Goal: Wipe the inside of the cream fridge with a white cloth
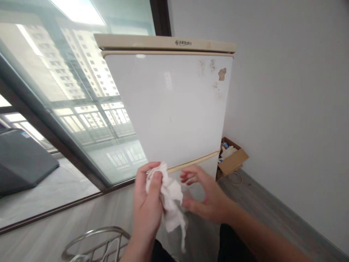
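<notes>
My left hand [147,207] is closed around a crumpled white paper towel [170,203], held up in front of me. My right hand [207,196] is beside it, fingers curled and spread loosely, its thumb touching the towel's lower right side. Behind both hands stands a small white two-door fridge [174,109] with a beige top edge. Brownish stains [222,74] mark the upper right corner of its top door. The seam between the two doors runs just behind my fingers.
A large glass window [68,109] with a dark frame fills the left side. An open cardboard box [231,158] sits on the floor between fridge and grey wall [294,109]. A curved metal rack [95,243] shows at the bottom left.
</notes>
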The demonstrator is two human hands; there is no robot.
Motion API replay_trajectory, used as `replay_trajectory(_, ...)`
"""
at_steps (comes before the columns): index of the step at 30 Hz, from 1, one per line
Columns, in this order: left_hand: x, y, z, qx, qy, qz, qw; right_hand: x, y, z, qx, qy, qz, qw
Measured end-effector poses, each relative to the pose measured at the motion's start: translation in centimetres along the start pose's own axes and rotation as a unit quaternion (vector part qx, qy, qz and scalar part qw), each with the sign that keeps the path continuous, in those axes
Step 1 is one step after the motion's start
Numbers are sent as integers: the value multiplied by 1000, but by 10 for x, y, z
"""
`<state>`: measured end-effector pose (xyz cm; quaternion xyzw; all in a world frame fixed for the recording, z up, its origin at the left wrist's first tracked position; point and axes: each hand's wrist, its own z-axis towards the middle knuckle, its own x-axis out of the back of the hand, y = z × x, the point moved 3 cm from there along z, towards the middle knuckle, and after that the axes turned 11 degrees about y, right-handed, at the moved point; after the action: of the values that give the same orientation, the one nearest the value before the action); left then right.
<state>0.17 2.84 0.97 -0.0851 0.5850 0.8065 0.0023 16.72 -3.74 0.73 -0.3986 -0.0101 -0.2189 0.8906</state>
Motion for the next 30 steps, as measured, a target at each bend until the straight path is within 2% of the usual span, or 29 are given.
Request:
replay_trajectory(3,-21,-36,2,88,-34,-52,994,-40,35,-26,-98,22,15,995)
replay_trajectory(5,-25,-57,3,108,-68,-49,991,-51,55,-39,-167,45,43,984)
replay_trajectory(8,-18,-74,2,94,-132,-23,987,-43,75,-46,-252,91,107,958)
replay_trajectory(11,-10,-80,-1,95,-188,-21,977,-28,84,-45,-279,125,126,944)
replay_trajectory(15,-9,-88,-1,89,-207,-21,974,-23,101,-51,-321,169,156,919)
replay_trajectory(17,-10,-93,-2,89,-223,-11,971,-22,114,-60,-340,205,136,908)
replay_trajectory(19,-10,-96,-3,65,-212,18,975,-15,120,-72,-297,264,59,916)
replay_trajectory(21,-8,-92,-4,-7,-179,71,981,-6,115,-84,-158,314,-40,935)
replay_trajectory(22,-8,-89,-7,-53,-169,101,979,-5,109,-90,-78,293,-72,950)
replay_trajectory(23,-9,-85,-10,-93,-174,129,972,-8,104,-96,-19,237,-82,968)
replay_trajectory(24,-11,-83,-13,-123,-193,152,961,-14,101,-101,2,158,-71,985)
replay_trajectory(25,-14,-80,-18,-143,-223,171,949,-21,100,-107,-19,81,-41,996)
replay_trajectory(26,-18,-79,-22,-151,-257,185,936,-29,102,-113,-76,32,1,997)
replay_trajectory(27,-22,-78,-27,-153,-292,197,923,-36,106,-119,-153,23,49,987)
replay_trajectory(29,-30,-77,-38,-154,-357,211,897,-49,117,-132,-292,94,160,938)
replay_trajectory(30,-34,-75,-44,-157,-385,213,884,-55,122,-138,-335,128,214,908)
